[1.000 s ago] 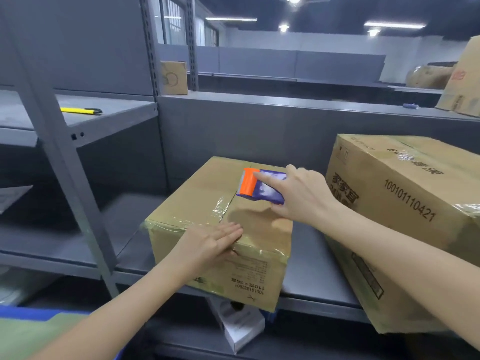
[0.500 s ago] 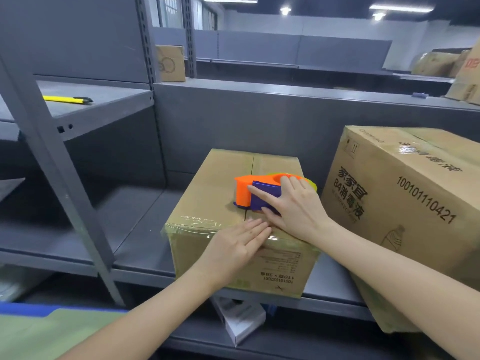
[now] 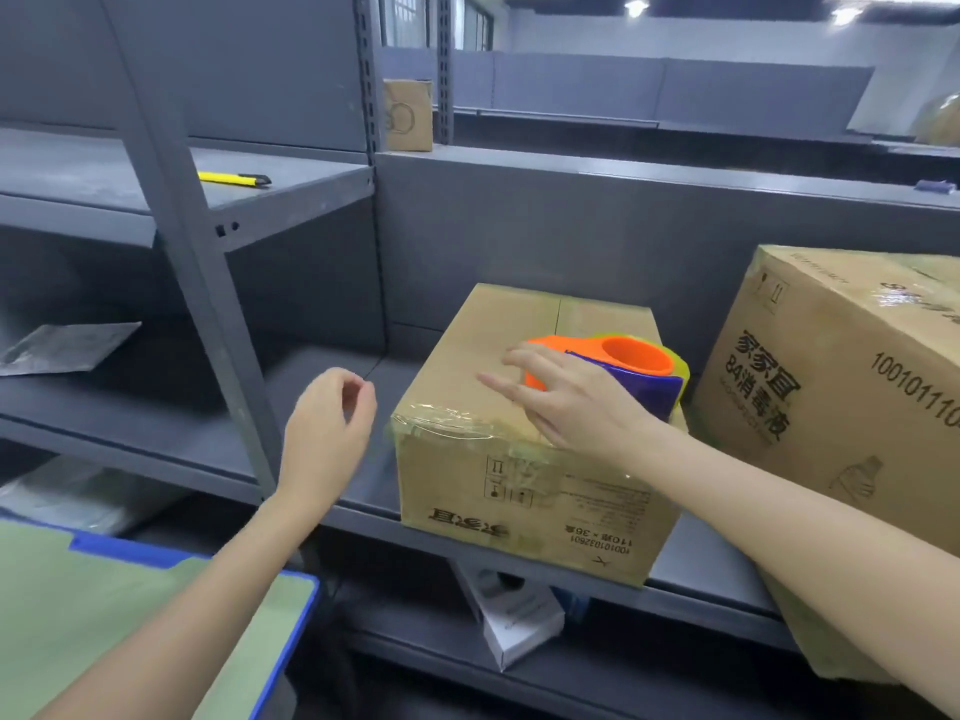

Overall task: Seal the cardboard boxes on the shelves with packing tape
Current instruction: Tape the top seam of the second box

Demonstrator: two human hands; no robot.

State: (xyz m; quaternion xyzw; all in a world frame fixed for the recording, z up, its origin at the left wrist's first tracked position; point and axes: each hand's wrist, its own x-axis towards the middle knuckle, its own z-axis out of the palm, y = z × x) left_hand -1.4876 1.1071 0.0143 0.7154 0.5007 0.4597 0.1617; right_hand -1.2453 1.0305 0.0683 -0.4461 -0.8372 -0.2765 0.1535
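Note:
A small cardboard box (image 3: pixel 519 491) sits on the grey middle shelf (image 3: pixel 156 407), with clear tape wrinkled over its front top edge. An orange and purple tape dispenser (image 3: pixel 639 361) lies on the box top, toward the right. My right hand (image 3: pixel 566 402) hovers flat over the box top with fingers spread, its palm against the dispenser's near side but not closed around it. My left hand (image 3: pixel 327 433) is off the box, to its left above the shelf, fingers loosely curled and holding nothing. A larger taped box (image 3: pixel 831 381) stands tilted at the right.
A slanted grey shelf post (image 3: pixel 208 304) stands just left of my left hand. A yellow utility knife (image 3: pixel 234 179) lies on the upper left shelf. A white carton (image 3: pixel 519 621) sits on the shelf below, and a green, blue-edged surface (image 3: pixel 104 615) is at lower left.
My left hand has lifted off the box's front edge and moved left. My right hand has let its grip on the dispenser loosen, and the dispenser now lies on the box top.

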